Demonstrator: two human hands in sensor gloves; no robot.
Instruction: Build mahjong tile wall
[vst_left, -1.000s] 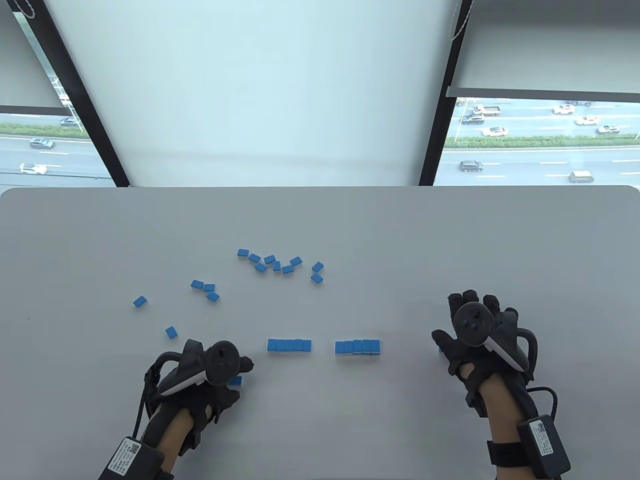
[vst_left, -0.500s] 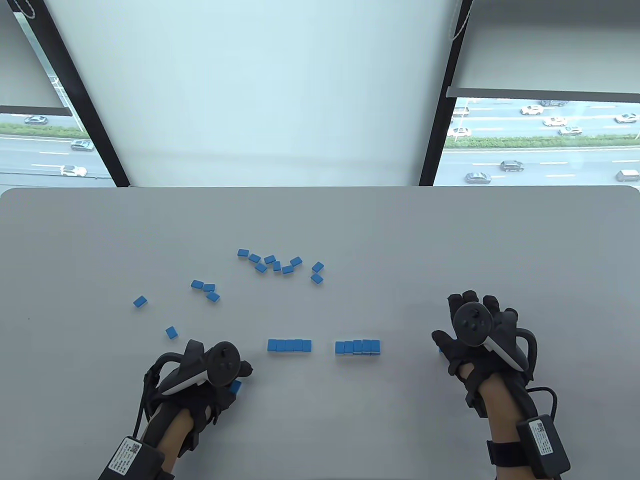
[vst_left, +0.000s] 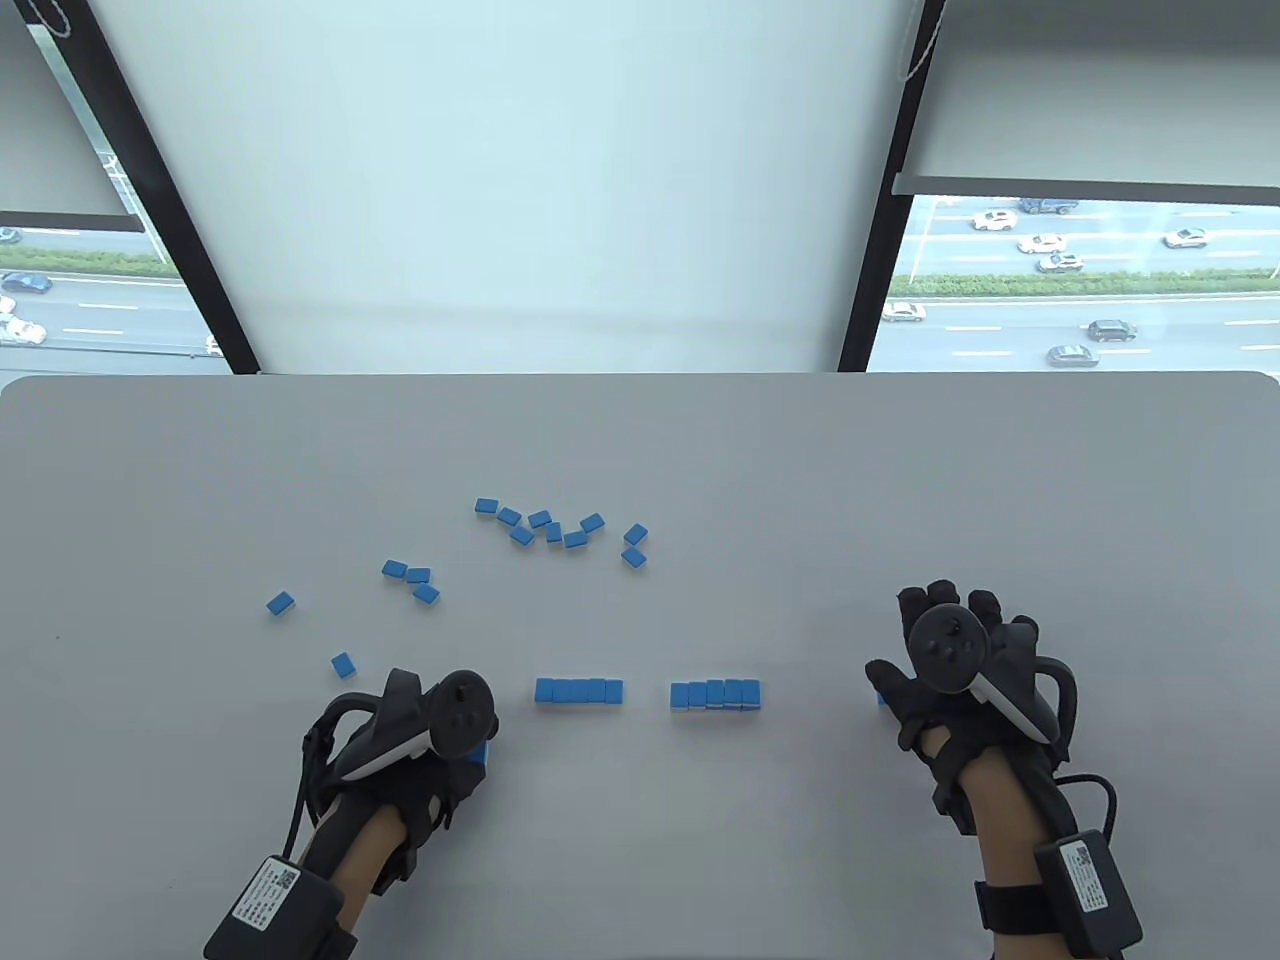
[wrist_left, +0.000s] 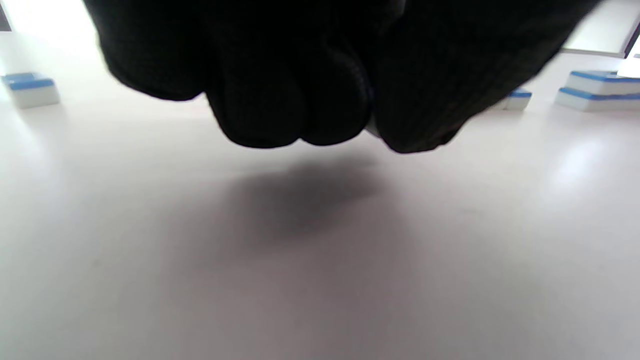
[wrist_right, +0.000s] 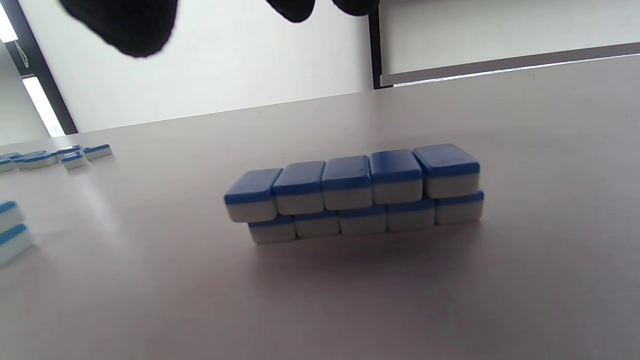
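Near the front edge of the grey table (vst_left: 640, 440) two short walls of blue-backed mahjong tiles stand side by side with a gap between them: the left wall (vst_left: 578, 690) and the right wall (vst_left: 715, 694), which the right wrist view shows as two layers of five, the upper layer shifted slightly sideways; loose tiles (vst_left: 555, 527) lie scattered farther back and to the left; the left hand (vst_left: 425, 745) has its fingers curled down over a single tile (vst_left: 481, 753) just left of the left wall, pinching it; the right hand (vst_left: 950, 665) lies flat, fingers spread, well right of the walls, with a sliver of blue at its thumb edge.
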